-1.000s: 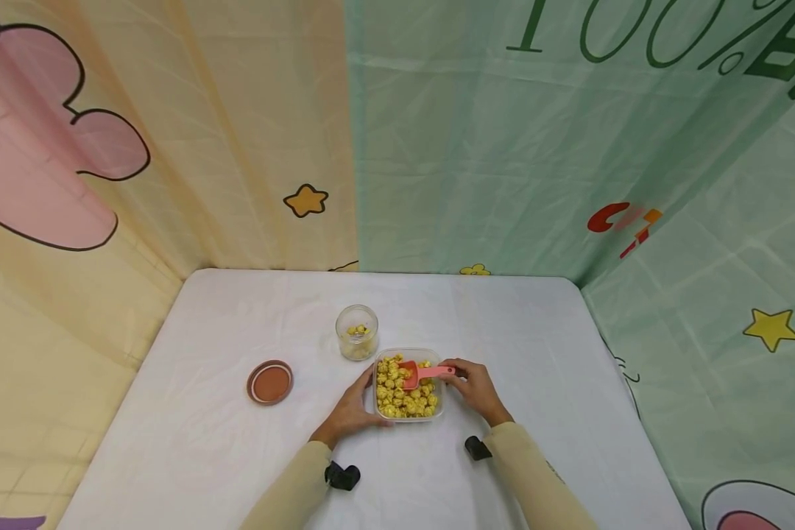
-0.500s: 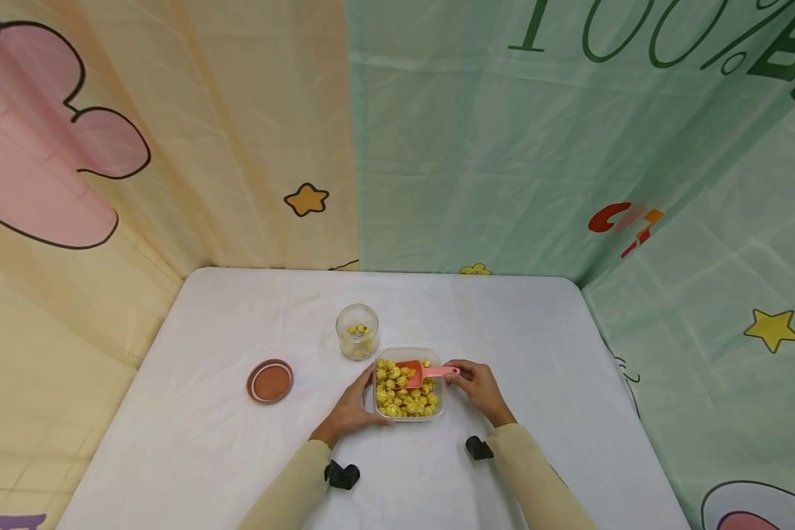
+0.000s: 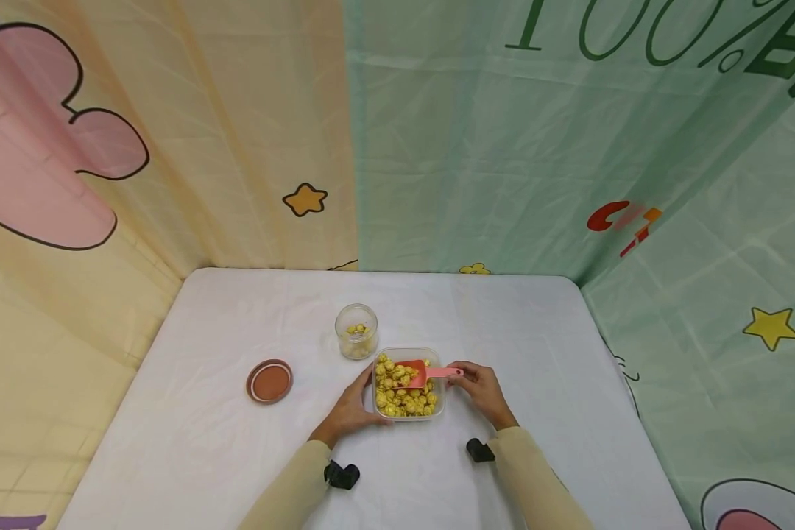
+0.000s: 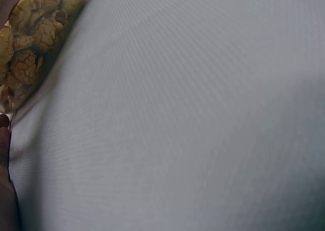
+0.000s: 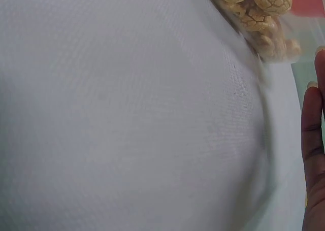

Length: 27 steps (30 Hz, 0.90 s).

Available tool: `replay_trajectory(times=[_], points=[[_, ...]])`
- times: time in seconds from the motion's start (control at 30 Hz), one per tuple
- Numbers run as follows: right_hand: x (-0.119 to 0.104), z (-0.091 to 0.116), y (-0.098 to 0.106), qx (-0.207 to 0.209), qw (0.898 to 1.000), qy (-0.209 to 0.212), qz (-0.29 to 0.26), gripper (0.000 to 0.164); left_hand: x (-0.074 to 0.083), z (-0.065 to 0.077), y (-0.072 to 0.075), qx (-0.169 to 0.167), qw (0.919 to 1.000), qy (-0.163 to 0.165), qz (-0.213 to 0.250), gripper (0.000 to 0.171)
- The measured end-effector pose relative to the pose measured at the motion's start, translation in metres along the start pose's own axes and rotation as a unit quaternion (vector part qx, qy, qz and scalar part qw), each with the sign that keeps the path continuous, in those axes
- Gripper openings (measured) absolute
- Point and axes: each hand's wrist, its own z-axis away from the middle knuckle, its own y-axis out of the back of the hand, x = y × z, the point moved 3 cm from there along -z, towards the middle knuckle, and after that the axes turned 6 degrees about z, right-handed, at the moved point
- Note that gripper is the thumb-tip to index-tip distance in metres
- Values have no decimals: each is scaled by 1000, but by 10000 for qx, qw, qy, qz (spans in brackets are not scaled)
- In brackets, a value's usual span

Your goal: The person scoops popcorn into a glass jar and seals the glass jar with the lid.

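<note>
A clear plastic container (image 3: 442,401) of yellow popcorn (image 3: 407,406) stands near the middle of the table. My left hand (image 3: 348,414) holds it from the left, thumb along the near side and fingers at the left wall. A pink-red scoop (image 3: 419,375) lies over the popcorn, with several pieces at its mouth. By the handle's right end, my right hand (image 3: 482,391) pinches the scoop. In the left wrist view, popcorn (image 4: 38,33) shows through the container's wall. The right wrist view catches the fingers (image 5: 312,124) beside the container, mostly cut off by the frame.
Just behind the container stands a clear round jar (image 3: 356,331) with some popcorn inside. A brown round lid (image 3: 269,382) lies to the left on the white tablecloth (image 3: 238,456). Printed curtains (image 3: 437,147) enclose the table's back and sides.
The scoop has shifted slightly to the right over the popcorn, drawn by the right hand. The left hand and the container stay in place.
</note>
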Motion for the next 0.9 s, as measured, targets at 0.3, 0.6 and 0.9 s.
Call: replay_trajectory(times=[0.3, 0.6, 0.9], points=[[10, 2, 5, 42, 9994, -33, -329, 26, -1, 1, 1, -2, 10000, -70, 18, 119], [6, 4, 9, 91, 9986, 127, -514, 27, -3, 0, 1, 32, 10000, -68, -55, 120], [3, 4, 12, 99, 9990, -55, -438, 24, -5, 0, 1, 32, 9999, -95, 28, 119]])
